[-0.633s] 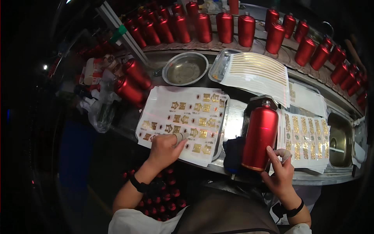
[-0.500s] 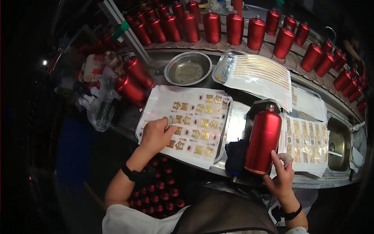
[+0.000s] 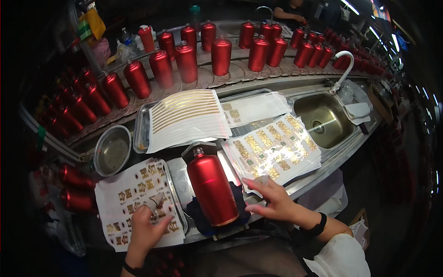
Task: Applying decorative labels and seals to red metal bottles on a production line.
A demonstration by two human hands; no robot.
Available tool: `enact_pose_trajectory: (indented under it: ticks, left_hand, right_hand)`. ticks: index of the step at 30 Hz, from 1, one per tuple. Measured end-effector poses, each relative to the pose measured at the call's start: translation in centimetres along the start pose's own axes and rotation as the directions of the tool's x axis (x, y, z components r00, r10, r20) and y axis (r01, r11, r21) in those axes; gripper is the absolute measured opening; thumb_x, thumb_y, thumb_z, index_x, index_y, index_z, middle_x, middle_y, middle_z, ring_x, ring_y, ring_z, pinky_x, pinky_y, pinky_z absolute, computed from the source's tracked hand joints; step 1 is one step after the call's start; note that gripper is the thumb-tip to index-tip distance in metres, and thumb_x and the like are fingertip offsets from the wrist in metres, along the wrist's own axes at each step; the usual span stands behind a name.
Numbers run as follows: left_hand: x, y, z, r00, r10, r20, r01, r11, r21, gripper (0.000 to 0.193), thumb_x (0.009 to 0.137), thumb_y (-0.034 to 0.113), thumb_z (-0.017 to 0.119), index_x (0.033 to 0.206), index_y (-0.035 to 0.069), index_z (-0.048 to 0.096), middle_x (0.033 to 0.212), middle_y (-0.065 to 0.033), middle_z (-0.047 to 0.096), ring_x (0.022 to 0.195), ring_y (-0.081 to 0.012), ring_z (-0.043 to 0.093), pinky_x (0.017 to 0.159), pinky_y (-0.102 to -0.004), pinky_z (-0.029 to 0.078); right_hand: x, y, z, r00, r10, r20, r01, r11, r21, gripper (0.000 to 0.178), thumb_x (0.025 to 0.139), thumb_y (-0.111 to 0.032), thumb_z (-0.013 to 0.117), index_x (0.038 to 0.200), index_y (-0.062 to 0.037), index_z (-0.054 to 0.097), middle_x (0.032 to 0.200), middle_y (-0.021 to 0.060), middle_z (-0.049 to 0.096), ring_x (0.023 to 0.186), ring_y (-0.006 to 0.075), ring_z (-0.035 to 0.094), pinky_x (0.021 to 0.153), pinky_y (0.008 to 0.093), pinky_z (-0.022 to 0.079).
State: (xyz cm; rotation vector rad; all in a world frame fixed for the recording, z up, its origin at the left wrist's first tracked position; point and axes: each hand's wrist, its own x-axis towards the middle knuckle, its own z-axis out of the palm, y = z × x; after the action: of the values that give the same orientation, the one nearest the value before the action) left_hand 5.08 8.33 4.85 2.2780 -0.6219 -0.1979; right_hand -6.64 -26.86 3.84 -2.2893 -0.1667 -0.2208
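A red bottle (image 3: 212,189) with a clear neck leans back on a dark blue cloth (image 3: 200,214) in front of me. My right hand (image 3: 274,201) is just right of its lower part, thumb and fingers spread, apart from the bottle and holding nothing visible. My left hand (image 3: 146,226) is over a white sheet of gold character decals (image 3: 110,198), index finger reaching to the decals and thumb held apart. A pale covering shows on that index fingertip. Whether a decal sticks to it is too small to tell.
A metal bowl (image 3: 112,150) and a sheet of gold strips (image 3: 184,117) lie beyond. Gold-patterned sheets (image 3: 277,147) lie right, before a sink (image 3: 323,117) with a white tap (image 3: 344,69). Red bottles (image 3: 221,55) stand along a curved conveyor (image 3: 207,82). Another person (image 3: 290,11) is behind it.
My view has swung right, bringing the sink and tap into sight. My right hand has come off the bottle's side and its fingers have spread. My left hand remains over the decal sheet.
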Motion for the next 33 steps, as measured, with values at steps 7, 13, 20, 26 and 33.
enact_pose_trajectory:
  ticks: [7,13,20,26,33]
  left_hand:
    - [0.7,3.7,7.3,0.927,0.334,0.172,-0.359,0.921,0.149,0.123,0.061,0.023,0.091,0.152,-0.004,0.013,0.143,-0.0256,0.044,0.126,-0.034,0.053,0.103,-0.0393,0.044]
    - [0.1,4.1,9.6,0.963,0.269,0.035,-0.269,0.963,0.019,0.122,0.063,0.022,0.088,0.152,-0.005,0.01,0.143,-0.0263,0.043,0.124,-0.0338,0.056,0.101,-0.0382,0.047]
    - [-0.4,2.8,10.0,0.99,0.11,0.093,-0.094,0.982,-0.166,0.12,0.063,0.031,0.088,0.151,-0.006,0.014,0.145,-0.0301,0.036,0.135,-0.0485,0.035,0.113,-0.0504,0.03]
    - [0.4,3.4,9.3,0.969,0.236,0.074,-0.234,0.972,-0.029,0.129,0.062,0.024,0.089,0.152,-0.006,0.003,0.144,-0.0273,0.04,0.131,-0.0376,0.047,0.109,-0.0416,0.037]
    - [0.6,3.1,9.2,0.963,0.254,0.092,-0.247,0.966,-0.08,0.129,0.065,0.026,0.088,0.152,-0.007,-0.001,0.15,-0.0279,0.032,0.14,-0.0387,0.035,0.114,-0.043,0.028]
  right_hand:
    - [8.7,9.6,-4.5,0.949,0.247,-0.197,-0.258,0.966,-0.032,0.034,0.082,-0.023,0.069,0.111,-0.0053,0.069,0.088,0.0146,0.068,0.076,0.03,0.06,0.073,0.0391,0.049]
    - [19.8,16.6,-3.6,0.957,0.253,-0.144,-0.289,0.883,-0.369,0.034,0.08,-0.019,0.064,0.112,-0.0086,0.07,0.106,0.0202,0.062,0.095,0.0374,0.063,0.084,0.0432,0.052]
    - [24.2,19.4,-0.3,0.952,0.284,-0.115,-0.306,0.859,-0.41,0.023,0.076,-0.016,0.064,0.098,-0.0096,0.071,0.103,0.0181,0.061,0.092,0.0362,0.064,0.081,0.0434,0.053]
    - [22.3,18.0,-0.9,0.971,0.183,-0.151,-0.223,0.922,-0.316,0.008,0.076,-0.015,0.067,0.079,-0.0084,0.066,0.088,0.0142,0.061,0.08,0.0337,0.062,0.071,0.0433,0.05]
    - [16.6,7.0,-5.1,0.978,-0.1,-0.181,0.039,0.95,-0.311,0.01,0.078,-0.013,0.071,0.081,-0.0058,0.065,0.075,0.013,0.054,0.07,0.0315,0.058,0.063,0.042,0.045]
